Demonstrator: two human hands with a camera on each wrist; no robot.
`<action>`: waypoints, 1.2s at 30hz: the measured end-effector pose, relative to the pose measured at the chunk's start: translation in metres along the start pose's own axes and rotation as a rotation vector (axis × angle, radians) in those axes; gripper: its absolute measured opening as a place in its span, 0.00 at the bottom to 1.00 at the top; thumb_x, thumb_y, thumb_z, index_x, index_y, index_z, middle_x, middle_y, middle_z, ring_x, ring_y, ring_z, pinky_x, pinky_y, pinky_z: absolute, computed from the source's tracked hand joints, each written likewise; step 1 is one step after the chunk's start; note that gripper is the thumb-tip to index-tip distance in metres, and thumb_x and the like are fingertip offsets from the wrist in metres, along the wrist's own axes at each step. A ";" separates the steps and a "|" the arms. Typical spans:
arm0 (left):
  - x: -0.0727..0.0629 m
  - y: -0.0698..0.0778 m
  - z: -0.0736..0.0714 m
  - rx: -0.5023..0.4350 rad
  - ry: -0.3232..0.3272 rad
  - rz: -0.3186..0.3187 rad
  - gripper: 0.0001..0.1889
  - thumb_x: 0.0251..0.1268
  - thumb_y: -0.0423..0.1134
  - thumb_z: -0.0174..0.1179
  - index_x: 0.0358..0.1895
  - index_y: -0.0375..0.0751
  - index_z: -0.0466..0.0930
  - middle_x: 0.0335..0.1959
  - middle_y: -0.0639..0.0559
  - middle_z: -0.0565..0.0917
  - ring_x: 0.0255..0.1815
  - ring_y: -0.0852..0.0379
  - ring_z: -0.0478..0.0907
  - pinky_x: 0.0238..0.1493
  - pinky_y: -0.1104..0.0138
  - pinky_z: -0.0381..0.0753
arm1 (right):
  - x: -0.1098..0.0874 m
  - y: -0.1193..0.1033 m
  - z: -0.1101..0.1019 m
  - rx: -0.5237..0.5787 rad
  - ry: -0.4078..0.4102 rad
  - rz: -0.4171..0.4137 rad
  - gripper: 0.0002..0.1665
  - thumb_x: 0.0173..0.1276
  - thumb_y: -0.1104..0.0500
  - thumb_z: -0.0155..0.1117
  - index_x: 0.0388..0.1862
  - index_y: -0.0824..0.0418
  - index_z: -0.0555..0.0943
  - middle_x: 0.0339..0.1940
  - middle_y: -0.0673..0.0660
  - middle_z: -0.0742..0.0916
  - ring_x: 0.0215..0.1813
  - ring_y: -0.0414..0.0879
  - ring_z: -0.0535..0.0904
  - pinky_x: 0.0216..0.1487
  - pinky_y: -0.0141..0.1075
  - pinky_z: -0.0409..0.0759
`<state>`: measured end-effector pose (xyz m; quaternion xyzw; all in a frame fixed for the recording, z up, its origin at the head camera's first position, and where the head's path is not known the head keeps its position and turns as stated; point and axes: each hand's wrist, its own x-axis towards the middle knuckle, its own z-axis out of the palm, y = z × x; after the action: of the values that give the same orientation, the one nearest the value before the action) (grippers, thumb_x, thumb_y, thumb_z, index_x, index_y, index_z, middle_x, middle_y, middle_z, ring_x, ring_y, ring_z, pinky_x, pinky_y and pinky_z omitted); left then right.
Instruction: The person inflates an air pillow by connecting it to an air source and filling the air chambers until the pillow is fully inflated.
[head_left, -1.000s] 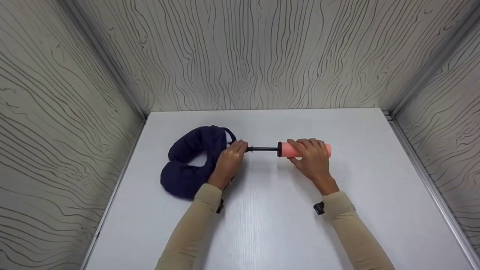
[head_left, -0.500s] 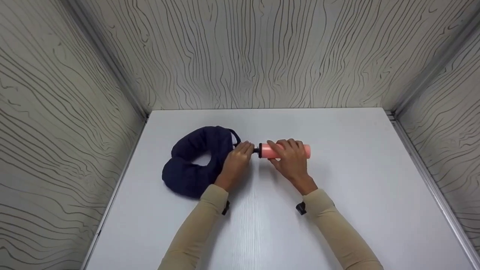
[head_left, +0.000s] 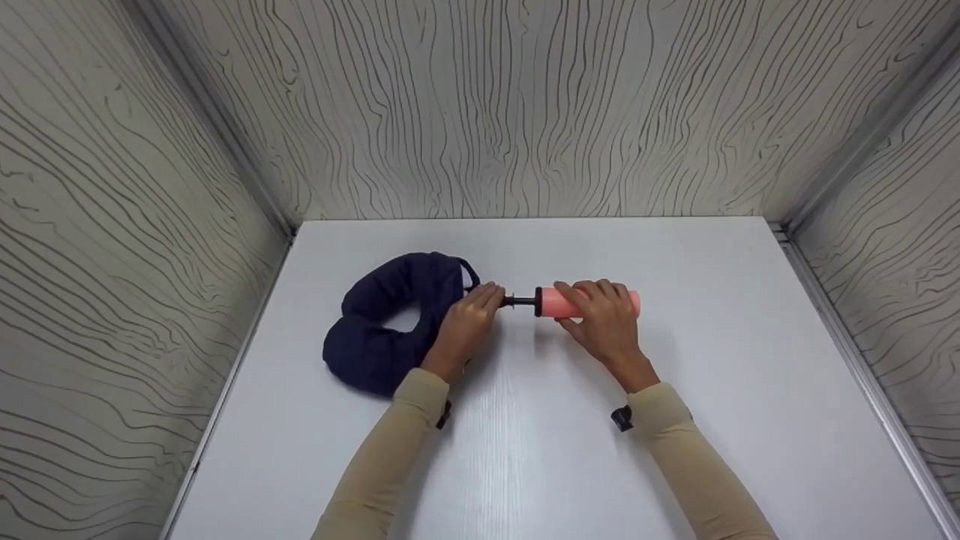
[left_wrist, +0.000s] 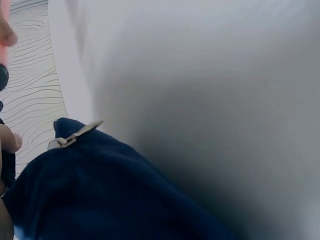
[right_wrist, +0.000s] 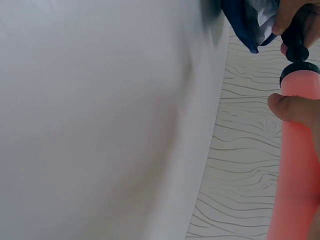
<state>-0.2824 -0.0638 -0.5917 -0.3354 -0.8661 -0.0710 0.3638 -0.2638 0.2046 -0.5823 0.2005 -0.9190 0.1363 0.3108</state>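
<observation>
A navy U-shaped neck pillow lies on the white table. At its right edge my left hand grips the black end of a hand pump. My right hand is wrapped round the pump's pink barrel, its thumb along the near side. Between the hands a short length of black rod shows. In the right wrist view the left fingers pinch the black end next to the pillow's opening, where pale lining shows. A zipper pull hangs at the pillow's edge in the left wrist view. The joint inside the left hand is hidden.
The white table carries the pillow and pump left of and near its middle. Wood-grain panels enclose it at the back and both sides. A dark loop of cord sticks out from the pillow's upper right edge.
My right hand first pushed the pink barrel left, almost against the left hand, then drew it partly back right, baring some rod. The left hand and pillow shifted only slightly.
</observation>
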 end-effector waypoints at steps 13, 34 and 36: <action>-0.003 -0.001 0.001 0.008 -0.005 -0.008 0.13 0.67 0.25 0.69 0.52 0.34 0.88 0.49 0.44 0.90 0.54 0.50 0.90 0.57 0.65 0.91 | -0.015 0.020 -0.007 0.014 0.002 0.045 0.41 0.49 0.53 0.92 0.65 0.46 0.86 0.48 0.57 0.92 0.51 0.60 0.85 0.59 0.59 0.82; 0.002 0.008 0.002 0.035 -0.012 0.017 0.16 0.61 0.22 0.69 0.52 0.34 0.89 0.50 0.46 0.93 0.54 0.51 0.91 0.59 0.66 0.90 | 0.003 -0.020 0.016 -0.008 0.026 -0.030 0.39 0.51 0.51 0.91 0.64 0.46 0.86 0.47 0.56 0.91 0.49 0.59 0.86 0.55 0.57 0.85; 0.002 0.006 0.001 0.016 -0.016 0.010 0.15 0.63 0.23 0.68 0.53 0.34 0.88 0.50 0.45 0.92 0.54 0.51 0.91 0.59 0.65 0.90 | 0.004 -0.017 0.013 -0.011 0.028 -0.032 0.40 0.50 0.52 0.92 0.63 0.46 0.86 0.47 0.56 0.92 0.49 0.58 0.86 0.54 0.57 0.85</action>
<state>-0.2806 -0.0578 -0.5914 -0.3374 -0.8677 -0.0595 0.3601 -0.2656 0.1835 -0.5876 0.2114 -0.9121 0.1293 0.3267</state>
